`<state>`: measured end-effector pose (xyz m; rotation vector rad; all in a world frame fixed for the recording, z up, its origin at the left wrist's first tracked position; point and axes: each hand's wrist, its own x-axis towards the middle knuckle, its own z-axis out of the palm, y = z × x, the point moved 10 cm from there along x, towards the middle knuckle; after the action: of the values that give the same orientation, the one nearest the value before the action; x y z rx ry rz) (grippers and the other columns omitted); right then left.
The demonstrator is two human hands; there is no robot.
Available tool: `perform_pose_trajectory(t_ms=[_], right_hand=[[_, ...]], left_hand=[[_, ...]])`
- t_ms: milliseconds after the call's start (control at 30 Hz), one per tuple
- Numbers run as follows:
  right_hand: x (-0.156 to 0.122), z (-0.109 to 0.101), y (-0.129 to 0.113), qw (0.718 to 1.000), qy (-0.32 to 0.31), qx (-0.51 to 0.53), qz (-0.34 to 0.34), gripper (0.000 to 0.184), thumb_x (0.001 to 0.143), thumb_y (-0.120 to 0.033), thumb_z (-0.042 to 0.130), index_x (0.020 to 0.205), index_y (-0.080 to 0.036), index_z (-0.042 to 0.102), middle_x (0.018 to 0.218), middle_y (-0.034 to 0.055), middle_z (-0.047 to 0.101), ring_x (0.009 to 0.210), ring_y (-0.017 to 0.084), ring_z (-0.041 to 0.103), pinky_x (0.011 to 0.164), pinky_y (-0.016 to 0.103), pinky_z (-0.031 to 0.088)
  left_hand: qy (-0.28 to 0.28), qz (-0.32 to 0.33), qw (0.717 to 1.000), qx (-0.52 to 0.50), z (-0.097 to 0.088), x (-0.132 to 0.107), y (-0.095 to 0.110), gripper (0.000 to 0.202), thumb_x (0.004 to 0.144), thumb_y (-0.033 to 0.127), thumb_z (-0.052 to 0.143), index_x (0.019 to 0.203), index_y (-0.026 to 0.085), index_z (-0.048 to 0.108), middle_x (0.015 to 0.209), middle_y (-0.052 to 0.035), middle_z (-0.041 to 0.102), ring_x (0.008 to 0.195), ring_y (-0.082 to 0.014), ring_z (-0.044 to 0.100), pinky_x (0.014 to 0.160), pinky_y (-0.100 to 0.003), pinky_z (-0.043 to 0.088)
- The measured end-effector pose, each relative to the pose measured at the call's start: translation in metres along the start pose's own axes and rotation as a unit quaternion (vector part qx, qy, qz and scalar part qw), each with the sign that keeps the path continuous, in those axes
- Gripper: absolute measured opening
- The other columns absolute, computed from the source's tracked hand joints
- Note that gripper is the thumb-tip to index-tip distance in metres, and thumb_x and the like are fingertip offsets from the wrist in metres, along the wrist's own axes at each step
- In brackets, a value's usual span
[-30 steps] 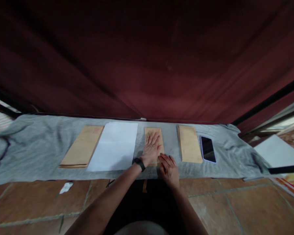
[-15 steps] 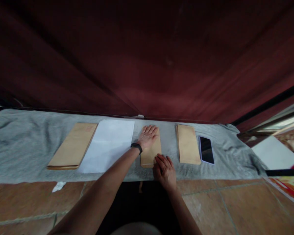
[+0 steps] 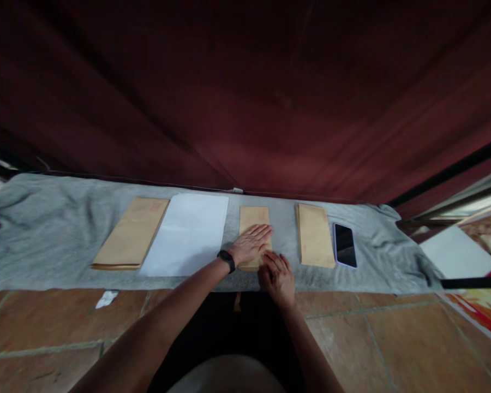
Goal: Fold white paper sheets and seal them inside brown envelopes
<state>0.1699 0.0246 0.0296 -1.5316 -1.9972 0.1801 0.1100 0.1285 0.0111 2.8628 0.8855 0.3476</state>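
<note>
While the left hand [image 3: 251,243] lies flat across the middle brown envelope [image 3: 253,215], its fingers straight, close together and gripping nothing, the right hand [image 3: 279,277] rests at the envelope's near right edge with fingers loosely bent; whether they pinch the paper cannot be told. The envelope lies on a grey cloth [image 3: 285,229], between the white paper [image 3: 190,232] and the right-hand envelope stack [image 3: 317,234], which has a phone [image 3: 345,245] just beside it. Slipping seems the likeliest trouble: the cloth looks soft, so a sideways push from the left palm could drag it along with the envelope or crease the paper. Unequal pressure from the two hands could twist the envelope askew. A leftward sweep might also disturb the white paper, since the left forearm crosses by its near right corner.
</note>
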Motion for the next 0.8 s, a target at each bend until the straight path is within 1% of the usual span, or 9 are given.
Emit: perform_pose_trajectory(t_ms=[133,267,367,567,700,800], right_hand=[[-0.001,-0.001,0.002,1.0,0.008,0.008,0.012,0.039,0.095,-0.019,0.046,0.132,-0.023,0.058,0.132,0.0074,0.065,0.124,0.022,0.057,0.118,0.047,0.033],[-0.003,-0.003,0.005,0.999,0.021,0.023,0.023,0.033,0.095,-0.02,0.046,0.124,-0.023,0.062,0.125,0.0067,0.068,0.119,0.022,0.059,0.117,0.047,0.035],[-0.004,-0.005,0.007,0.999,0.034,0.032,0.028,0.03,0.095,-0.019,0.045,0.118,-0.023,0.063,0.12,0.0069,0.069,0.115,0.022,0.061,0.115,0.047,0.038],[-0.005,-0.007,0.008,0.998,0.058,0.027,0.027,0.028,0.095,-0.016,0.043,0.11,-0.023,0.066,0.113,0.0071,0.07,0.111,0.022,0.062,0.111,0.047,0.042],[-0.005,-0.006,0.009,0.997,0.061,0.036,0.029,0.028,0.094,-0.016,0.045,0.11,-0.023,0.067,0.113,0.0068,0.071,0.112,0.022,0.062,0.112,0.048,0.041],[-0.006,-0.006,0.014,0.995,0.063,0.057,0.046,0.029,0.093,-0.015,0.045,0.109,-0.022,0.068,0.111,0.0075,0.072,0.11,0.022,0.063,0.107,0.046,0.046]], left_hand=[[0.002,0.011,1.0,0.005,0.002,-0.01,0.012,0.053,0.105,0.036,0.03,0.154,0.016,0.034,0.162,-0.0084,0.033,0.151,-0.0159,0.025,0.125,-0.037,0.013],[-0.001,0.019,1.0,0.006,0.002,-0.02,0.022,0.051,0.105,0.032,0.03,0.152,0.016,0.037,0.162,-0.0086,0.034,0.151,-0.0165,0.025,0.125,-0.038,0.013],[-0.009,0.02,1.0,0.003,0.0,-0.028,0.03,0.051,0.105,0.032,0.03,0.153,0.015,0.036,0.162,-0.0094,0.034,0.151,-0.0169,0.026,0.125,-0.038,0.014],[-0.008,0.018,1.0,0.005,-0.004,-0.044,0.045,0.053,0.105,0.037,0.029,0.154,0.015,0.033,0.162,-0.0102,0.034,0.151,-0.019,0.027,0.125,-0.04,0.016],[-0.002,0.01,1.0,0.01,-0.007,-0.056,0.056,0.057,0.105,0.04,0.031,0.154,0.012,0.032,0.161,-0.012,0.034,0.151,-0.0206,0.026,0.125,-0.04,0.017],[0.012,-0.009,1.0,0.012,-0.01,-0.07,0.061,0.058,0.104,0.043,0.034,0.153,0.011,0.034,0.16,-0.013,0.037,0.15,-0.0211,0.029,0.124,-0.04,0.02]])
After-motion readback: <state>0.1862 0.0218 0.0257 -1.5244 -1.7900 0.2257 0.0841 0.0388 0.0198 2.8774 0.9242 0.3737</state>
